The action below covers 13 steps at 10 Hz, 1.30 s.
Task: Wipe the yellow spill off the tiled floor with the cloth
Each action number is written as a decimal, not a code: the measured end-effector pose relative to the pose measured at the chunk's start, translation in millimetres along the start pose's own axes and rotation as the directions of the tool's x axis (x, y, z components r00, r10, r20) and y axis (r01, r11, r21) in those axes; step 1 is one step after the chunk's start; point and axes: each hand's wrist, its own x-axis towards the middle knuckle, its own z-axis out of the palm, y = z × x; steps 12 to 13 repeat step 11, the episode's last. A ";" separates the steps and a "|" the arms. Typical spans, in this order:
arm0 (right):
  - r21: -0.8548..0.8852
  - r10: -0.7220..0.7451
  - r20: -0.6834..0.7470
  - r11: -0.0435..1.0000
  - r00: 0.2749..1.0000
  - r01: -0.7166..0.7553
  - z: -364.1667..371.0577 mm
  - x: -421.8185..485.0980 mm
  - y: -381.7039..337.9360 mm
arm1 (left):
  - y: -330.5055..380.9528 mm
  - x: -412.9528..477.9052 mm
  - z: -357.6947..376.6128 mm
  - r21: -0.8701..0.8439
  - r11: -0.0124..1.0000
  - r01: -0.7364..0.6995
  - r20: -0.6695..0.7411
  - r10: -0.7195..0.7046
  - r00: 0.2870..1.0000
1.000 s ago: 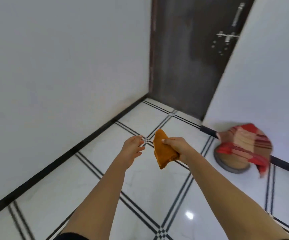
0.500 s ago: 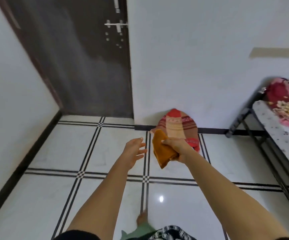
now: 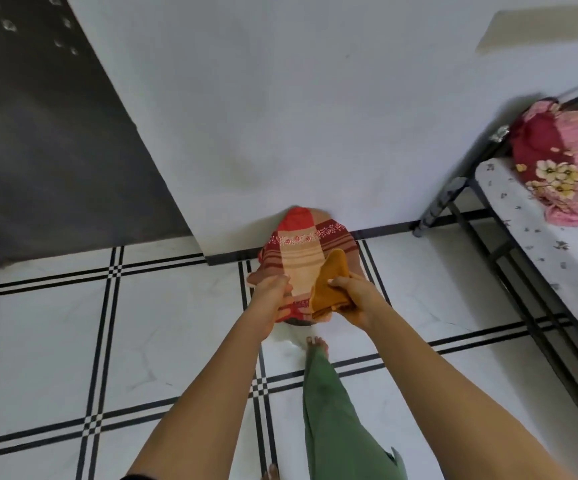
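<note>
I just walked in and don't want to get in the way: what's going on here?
A person stands barefoot on the white tiled floor, both arms held out. The right hand grips a folded mustard-orange cloth in the air. The left hand is beside it, fingers relaxed, holding nothing. Ahead, a red checked fabric drapes over something against the wall. The cloth is off the floor and no yellow spill shows plainly, so wiping has not begun.

We look down through a wide lens: soft, even light, a faint sheen on the tiled floor (image 3: 55,341), slight blur, the bed frame (image 3: 441,206) bowing at right.
</note>
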 end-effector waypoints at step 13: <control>-0.207 0.298 -0.180 0.920 0.937 -0.333 4.4 270.9 12.0 | -25.0 228.2 10.4 -0.295 0.933 0.204 -0.268 -0.286 0.920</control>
